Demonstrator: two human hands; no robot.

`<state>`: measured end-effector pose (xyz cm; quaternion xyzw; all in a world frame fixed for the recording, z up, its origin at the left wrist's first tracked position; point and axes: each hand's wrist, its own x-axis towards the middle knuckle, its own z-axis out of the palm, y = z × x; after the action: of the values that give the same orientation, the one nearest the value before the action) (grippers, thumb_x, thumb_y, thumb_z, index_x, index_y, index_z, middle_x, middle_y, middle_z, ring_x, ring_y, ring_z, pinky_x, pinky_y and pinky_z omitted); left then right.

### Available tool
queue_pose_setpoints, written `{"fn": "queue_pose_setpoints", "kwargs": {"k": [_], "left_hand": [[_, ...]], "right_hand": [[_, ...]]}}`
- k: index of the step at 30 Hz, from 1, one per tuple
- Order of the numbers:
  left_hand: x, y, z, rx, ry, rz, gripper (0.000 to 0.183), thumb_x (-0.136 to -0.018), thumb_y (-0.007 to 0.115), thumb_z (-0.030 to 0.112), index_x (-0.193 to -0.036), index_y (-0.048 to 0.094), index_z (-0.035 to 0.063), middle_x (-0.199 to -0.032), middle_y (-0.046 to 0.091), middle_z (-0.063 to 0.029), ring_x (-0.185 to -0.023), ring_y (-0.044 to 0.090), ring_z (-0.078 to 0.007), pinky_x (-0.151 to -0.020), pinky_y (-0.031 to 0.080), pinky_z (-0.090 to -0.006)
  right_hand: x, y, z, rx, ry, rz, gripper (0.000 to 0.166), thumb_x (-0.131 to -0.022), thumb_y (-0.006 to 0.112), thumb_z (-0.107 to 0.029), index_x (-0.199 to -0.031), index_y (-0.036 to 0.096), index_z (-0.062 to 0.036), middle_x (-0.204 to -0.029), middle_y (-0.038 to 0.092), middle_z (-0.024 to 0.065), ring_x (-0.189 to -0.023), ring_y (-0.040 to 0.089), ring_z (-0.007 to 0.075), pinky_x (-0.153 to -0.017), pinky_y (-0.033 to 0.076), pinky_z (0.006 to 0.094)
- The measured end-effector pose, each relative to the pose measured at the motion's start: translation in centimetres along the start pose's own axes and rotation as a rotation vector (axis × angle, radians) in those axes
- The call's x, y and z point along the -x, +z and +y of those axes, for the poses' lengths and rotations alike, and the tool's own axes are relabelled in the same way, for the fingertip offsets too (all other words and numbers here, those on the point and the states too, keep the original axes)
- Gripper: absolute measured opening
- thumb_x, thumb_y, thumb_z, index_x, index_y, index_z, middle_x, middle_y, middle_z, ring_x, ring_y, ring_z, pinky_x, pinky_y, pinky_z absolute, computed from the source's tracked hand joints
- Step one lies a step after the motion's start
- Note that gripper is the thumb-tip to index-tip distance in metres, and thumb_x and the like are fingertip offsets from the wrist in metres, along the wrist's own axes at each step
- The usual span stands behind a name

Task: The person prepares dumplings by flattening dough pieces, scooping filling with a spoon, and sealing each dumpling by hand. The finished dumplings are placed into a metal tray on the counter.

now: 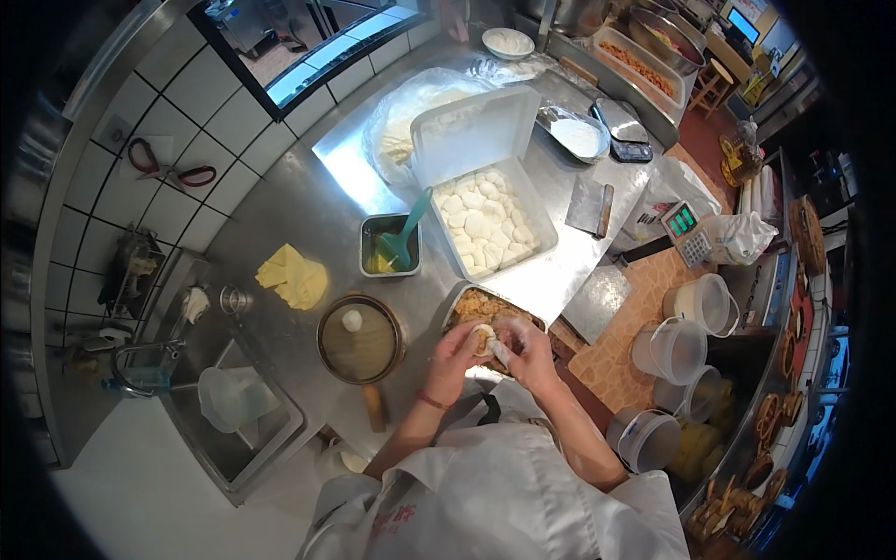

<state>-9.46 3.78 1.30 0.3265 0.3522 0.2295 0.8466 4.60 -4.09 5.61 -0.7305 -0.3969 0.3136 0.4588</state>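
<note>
My left hand (453, 352) and my right hand (530, 355) pinch a small dough wrapper (484, 337) with brownish filling showing inside it. They work over a metal tray of chopped filling (484, 306), which they partly cover. Beyond the tray, a white plastic box (544, 250) is packed with round dough pieces (478, 222), its lid (470, 133) leaning upright behind. To the left lies a round steamer (364, 360) holding one white dough ball (352, 320). A teal brush or spatula (399, 245) rests in a square metal container (362, 245) of yellowish liquid.
A yellow cloth (292, 276) lies on the steel table (280, 210) near the sink (234, 455). A bench scraper (589, 205), a digital scale (628, 140) and a bowl of white powder (507, 43) stand farther back. Plastic buckets (668, 350) line the right side.
</note>
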Motion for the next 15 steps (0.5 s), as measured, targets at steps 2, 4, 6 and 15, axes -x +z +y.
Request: {"fn": "queue_pose_setpoints", "kwargs": {"k": [2, 4, 6, 15], "left_hand": [[0.0, -0.2, -0.5, -0.073, 0.046, 0.026, 0.028, -0.100, 0.055, 0.010, -0.127, 0.056, 0.0014, -0.121, 0.061, -0.0075, -0.107, 0.062, -0.0147, -0.087, 0.057, -0.0347], [0.2, 0.0, -0.3, -0.115, 0.080, 0.033, 0.027, -0.098, 0.056, 0.005, -0.125, 0.057, 0.0001, -0.119, 0.062, -0.0074, -0.106, 0.061, -0.0136, -0.089, 0.056, -0.0319], [-0.3, -0.7, -1.2, -0.323, 0.258, 0.011, 0.027, -0.096, 0.056, 0.001, -0.123, 0.058, -0.0011, -0.117, 0.063, -0.0075, -0.107, 0.061, -0.0128, -0.089, 0.053, -0.0284], [-0.8, -0.9, -1.8, -0.556, 0.433, -0.009, 0.033, -0.092, 0.056, -0.006, -0.125, 0.054, -0.0026, -0.116, 0.065, -0.0093, -0.107, 0.061, -0.0136, -0.091, 0.050, -0.0256]], "right_hand": [[-0.2, -0.1, 0.4, 0.145, -0.182, -0.018, 0.015, -0.082, 0.071, -0.005, -0.095, 0.067, -0.0039, -0.080, 0.061, 0.0108, -0.067, 0.061, 0.0250, -0.062, 0.049, 0.0340], [-0.2, -0.3, 0.5, 0.200, -0.276, -0.048, 0.016, -0.081, 0.071, -0.006, -0.096, 0.067, -0.0043, -0.083, 0.062, 0.0137, -0.069, 0.063, 0.0310, -0.063, 0.050, 0.0372], [-0.1, -0.3, 0.2, 0.161, -0.283, -0.092, 0.016, -0.081, 0.071, -0.007, -0.097, 0.067, -0.0041, -0.085, 0.063, 0.0154, -0.072, 0.063, 0.0354, -0.064, 0.051, 0.0396], [-0.4, -0.9, 0.5, 0.228, -0.194, -0.109, 0.013, -0.080, 0.070, -0.007, -0.091, 0.063, -0.0050, -0.083, 0.059, 0.0140, -0.073, 0.061, 0.0348, -0.063, 0.049, 0.0407]]}}
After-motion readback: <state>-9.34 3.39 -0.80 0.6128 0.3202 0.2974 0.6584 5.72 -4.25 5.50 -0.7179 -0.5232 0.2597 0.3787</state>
